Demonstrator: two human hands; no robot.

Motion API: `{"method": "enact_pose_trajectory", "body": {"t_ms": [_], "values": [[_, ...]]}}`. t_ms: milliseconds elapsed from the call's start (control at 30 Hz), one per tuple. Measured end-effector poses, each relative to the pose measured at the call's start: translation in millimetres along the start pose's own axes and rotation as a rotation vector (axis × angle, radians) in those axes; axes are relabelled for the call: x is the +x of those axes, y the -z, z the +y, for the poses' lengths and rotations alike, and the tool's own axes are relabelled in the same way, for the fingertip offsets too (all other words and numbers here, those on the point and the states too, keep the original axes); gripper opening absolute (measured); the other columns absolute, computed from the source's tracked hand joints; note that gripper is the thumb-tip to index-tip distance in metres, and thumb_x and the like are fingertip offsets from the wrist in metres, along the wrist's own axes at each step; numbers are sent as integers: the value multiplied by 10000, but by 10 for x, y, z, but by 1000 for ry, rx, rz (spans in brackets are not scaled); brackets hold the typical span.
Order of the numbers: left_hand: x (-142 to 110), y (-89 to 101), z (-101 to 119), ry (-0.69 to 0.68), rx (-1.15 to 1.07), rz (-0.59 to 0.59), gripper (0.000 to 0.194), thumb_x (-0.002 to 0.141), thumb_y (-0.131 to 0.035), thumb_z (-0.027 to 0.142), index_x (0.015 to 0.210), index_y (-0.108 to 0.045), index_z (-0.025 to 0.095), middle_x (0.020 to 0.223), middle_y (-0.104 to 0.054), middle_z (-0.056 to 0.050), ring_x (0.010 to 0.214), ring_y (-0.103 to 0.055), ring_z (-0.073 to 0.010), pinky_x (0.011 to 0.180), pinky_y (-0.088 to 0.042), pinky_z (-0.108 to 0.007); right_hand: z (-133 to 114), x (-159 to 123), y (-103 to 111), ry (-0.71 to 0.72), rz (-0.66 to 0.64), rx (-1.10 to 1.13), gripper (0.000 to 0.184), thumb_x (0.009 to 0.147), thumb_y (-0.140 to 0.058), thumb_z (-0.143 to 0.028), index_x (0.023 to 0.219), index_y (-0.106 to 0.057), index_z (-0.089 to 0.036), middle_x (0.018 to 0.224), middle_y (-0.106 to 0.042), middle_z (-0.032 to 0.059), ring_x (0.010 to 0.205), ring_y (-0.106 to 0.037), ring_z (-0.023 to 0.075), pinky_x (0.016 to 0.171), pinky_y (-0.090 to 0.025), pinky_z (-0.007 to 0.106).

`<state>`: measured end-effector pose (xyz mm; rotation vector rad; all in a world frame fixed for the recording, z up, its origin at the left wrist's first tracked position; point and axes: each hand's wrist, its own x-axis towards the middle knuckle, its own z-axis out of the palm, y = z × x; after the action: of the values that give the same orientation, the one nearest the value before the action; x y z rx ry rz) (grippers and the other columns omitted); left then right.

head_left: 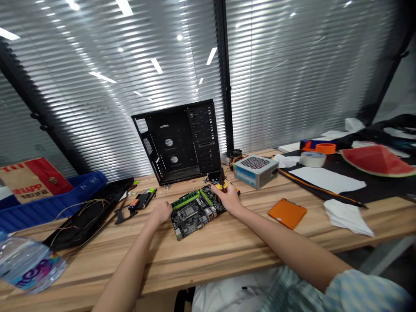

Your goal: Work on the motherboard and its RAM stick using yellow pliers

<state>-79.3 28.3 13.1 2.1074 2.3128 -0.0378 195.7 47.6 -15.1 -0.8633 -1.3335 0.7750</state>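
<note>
A motherboard (191, 211) with bright green slots lies on the wooden table in front of me. My left hand (161, 212) is closed at its left corner, fingers curled on the edge. My right hand (229, 198) is wrapped round a yellow-and-black hand tool (222, 186) over the board's far right corner; its exact kind is hard to make out. Behind the board stands a black computer case (178, 145), its open side facing me. A power supply (256, 170) with a fan grille sits to the right of my right hand.
An orange drive bracket (287, 212) lies at right, near white tissues (348, 216). Farther right are tape rolls (312, 159) and a watermelon-slice-shaped item (378, 159). At left are a blue bin (32, 212), a black panel with cables (87, 221) and a water bottle (30, 264).
</note>
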Motion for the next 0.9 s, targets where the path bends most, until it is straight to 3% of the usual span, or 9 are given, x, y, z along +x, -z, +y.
{"method": "enact_pose_trajectory", "body": {"t_ms": [900], "values": [[-44,11,-10,-34,-20,-26,336,893,-324,128,898,-655,74,1037,-704,-197,949,-661,-225,759,-435,-262,5,3,4,5,-8,-20,346,744,-673,-512,828,-582,-189,775,-635,21,695,-534,166,669,-424,287]]}}
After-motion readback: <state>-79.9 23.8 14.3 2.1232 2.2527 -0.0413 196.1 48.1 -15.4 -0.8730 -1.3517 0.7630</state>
